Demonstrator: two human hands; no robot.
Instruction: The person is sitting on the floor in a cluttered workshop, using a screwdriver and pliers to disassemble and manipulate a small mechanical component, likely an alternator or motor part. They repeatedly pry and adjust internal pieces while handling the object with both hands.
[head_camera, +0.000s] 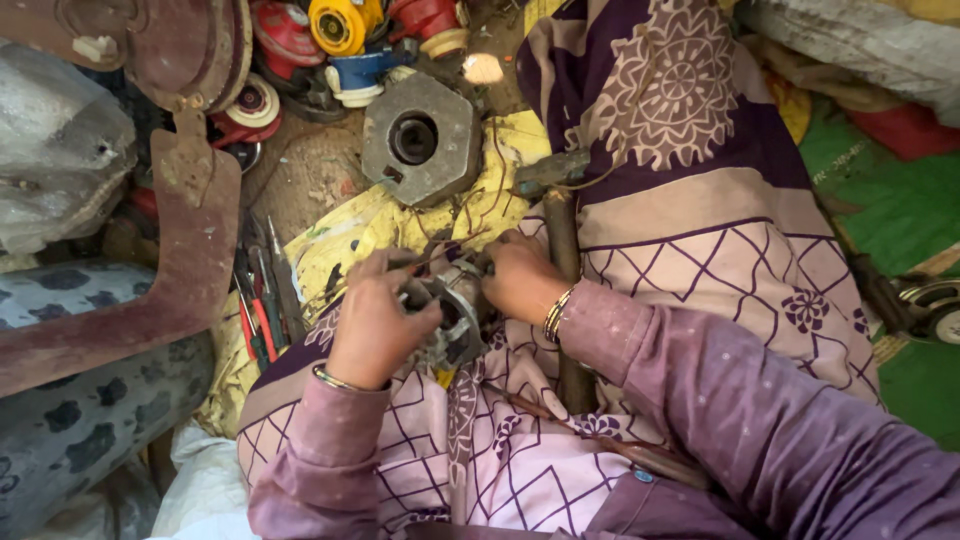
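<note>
Gripping a small grey metal motor housing (450, 315) over my lap, I hold it between both hands above the patterned purple-and-cream cloth (700, 250) covering my knees. My left hand (375, 320) is clenched round the housing's near left side, fingers curled over its top edge. My right hand (518, 275) closes on its far right end, fingertips pinching there; what they pinch, I cannot tell. The housing lies directly between the two hands, its long axis running from lower left to upper right, and the left hand carries more of its bulk. A wooden-handled hammer (560, 250) rests along my right leg, just beside the right wrist. Ahead on the yellow sheet (340, 235) sits a hexagonal metal block (420, 140); screwdrivers (262, 310) lie to the left.
</note>
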